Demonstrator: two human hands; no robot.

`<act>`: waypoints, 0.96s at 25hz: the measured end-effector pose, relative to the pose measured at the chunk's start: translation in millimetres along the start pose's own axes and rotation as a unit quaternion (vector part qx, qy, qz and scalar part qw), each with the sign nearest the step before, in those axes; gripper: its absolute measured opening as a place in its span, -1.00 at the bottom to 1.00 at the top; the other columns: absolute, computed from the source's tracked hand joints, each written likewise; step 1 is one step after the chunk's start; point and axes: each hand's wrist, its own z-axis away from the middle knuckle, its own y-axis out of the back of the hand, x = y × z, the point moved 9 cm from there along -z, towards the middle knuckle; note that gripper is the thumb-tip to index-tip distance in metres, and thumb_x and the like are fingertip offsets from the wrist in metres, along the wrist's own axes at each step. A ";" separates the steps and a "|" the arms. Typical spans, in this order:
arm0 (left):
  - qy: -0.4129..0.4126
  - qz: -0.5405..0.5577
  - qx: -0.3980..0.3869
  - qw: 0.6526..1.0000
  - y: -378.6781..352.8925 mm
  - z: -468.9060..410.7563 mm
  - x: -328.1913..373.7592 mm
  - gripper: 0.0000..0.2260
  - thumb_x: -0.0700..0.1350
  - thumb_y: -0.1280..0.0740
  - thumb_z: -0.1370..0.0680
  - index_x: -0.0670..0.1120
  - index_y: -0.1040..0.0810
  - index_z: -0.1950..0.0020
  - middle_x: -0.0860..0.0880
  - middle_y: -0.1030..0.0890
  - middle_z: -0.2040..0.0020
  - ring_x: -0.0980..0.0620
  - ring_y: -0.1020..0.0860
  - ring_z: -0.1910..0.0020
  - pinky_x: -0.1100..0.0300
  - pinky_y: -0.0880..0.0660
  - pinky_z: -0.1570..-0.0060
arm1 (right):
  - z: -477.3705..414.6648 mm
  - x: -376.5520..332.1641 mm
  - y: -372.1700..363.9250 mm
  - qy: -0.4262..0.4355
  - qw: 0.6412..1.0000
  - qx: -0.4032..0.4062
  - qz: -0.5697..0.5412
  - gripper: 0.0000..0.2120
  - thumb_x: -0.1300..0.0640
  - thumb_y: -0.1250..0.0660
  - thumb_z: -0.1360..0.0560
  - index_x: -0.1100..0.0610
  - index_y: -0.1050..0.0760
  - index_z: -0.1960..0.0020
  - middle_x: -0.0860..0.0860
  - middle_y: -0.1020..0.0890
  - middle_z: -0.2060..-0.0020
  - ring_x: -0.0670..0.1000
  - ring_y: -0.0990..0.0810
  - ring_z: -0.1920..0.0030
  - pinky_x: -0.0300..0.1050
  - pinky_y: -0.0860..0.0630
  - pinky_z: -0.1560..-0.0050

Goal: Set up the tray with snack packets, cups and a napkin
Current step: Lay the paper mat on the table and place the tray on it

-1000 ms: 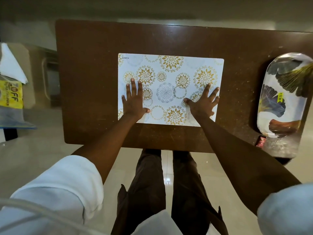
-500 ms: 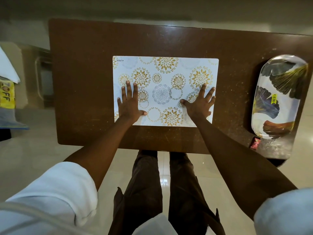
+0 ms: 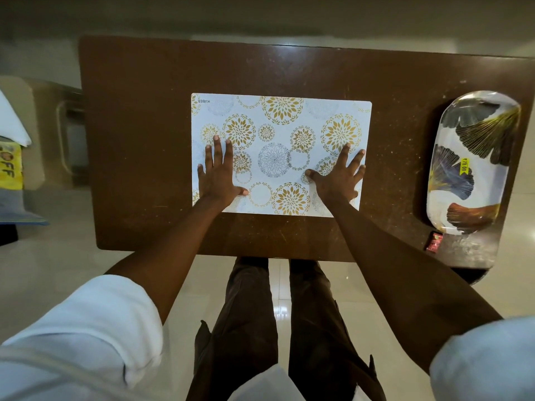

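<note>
Pressing flat on a patterned placemat (image 3: 282,134), both hands are seen spread wide and empty, palms down, nothing gripped in either. The left hand (image 3: 218,176) is laid on the mat's near left part, fingers pointing away from the body; the right hand (image 3: 338,179) is laid on the near right part, its fingers fanned toward the mat's right edge. Between the two hands a bare stretch of the gold and grey floral print is left showing.

The step in hand is judged to be the smoothing and squaring of the mat on the brown counter (image 3: 139,140). It would be done well if even pressure were kept under both palms and the mat's near edge were lined up with the counter's near edge, so that no corner is left lifted before anything is set down on it.

The tray (image 3: 443,180), white with a fan-leaf print and a yellow price sticker, is found well out to the right of the right hand, apart from the mat, lying lengthwise near the counter's right end. Nothing is seen on it. A small red packet (image 3: 433,241) is seen just beside the tray's near end, close to the counter edge. No cups are visible, and whether the white thing at the far left, beyond the left hand, is a napkin cannot be told. The task is judged barely begun, with the tray yet to be filled.
</note>
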 end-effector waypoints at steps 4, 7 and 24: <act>0.006 0.002 0.001 1.000 -0.6 3.1 -3.9 0.24 0.26 -0.58 -0.35 -0.02 0.23 -0.70 -0.11 0.27 -0.70 -0.24 0.17 -0.69 -0.34 -0.12 -0.58 | 0.8 -0.9 -5.2 -0.002 1.000 0.000 0.000 0.11 -0.38 -0.44 -0.41 -0.14 0.19 -0.68 -0.01 0.26 -0.68 0.23 0.15 -0.68 0.56 -0.13 -0.49; 0.015 0.002 0.000 1.000 2.7 2.1 -6.2 0.24 0.24 -0.59 -0.35 -0.03 0.21 -0.70 -0.13 0.26 -0.70 -0.25 0.15 -0.69 -0.35 -0.12 -0.58 | -0.5 -5.4 -6.4 0.003 1.000 -0.001 -0.008 0.11 -0.38 -0.44 -0.41 -0.15 0.19 -0.68 -0.02 0.25 -0.68 0.23 0.14 -0.68 0.56 -0.12 -0.48; -0.256 0.086 0.063 0.961 131.8 -57.9 387.9 -0.36 0.06 -0.53 -0.48 -0.05 -0.46 -0.51 -0.14 -0.56 -0.43 -0.15 -0.50 -0.43 0.03 -0.47 -0.38 | -1.8 197.7 167.4 -0.201 0.922 0.219 -0.249 -0.16 -0.14 -0.48 -0.51 0.12 -0.18 -0.63 0.18 -0.25 -0.58 0.24 -0.29 -0.56 0.20 -0.39 -0.49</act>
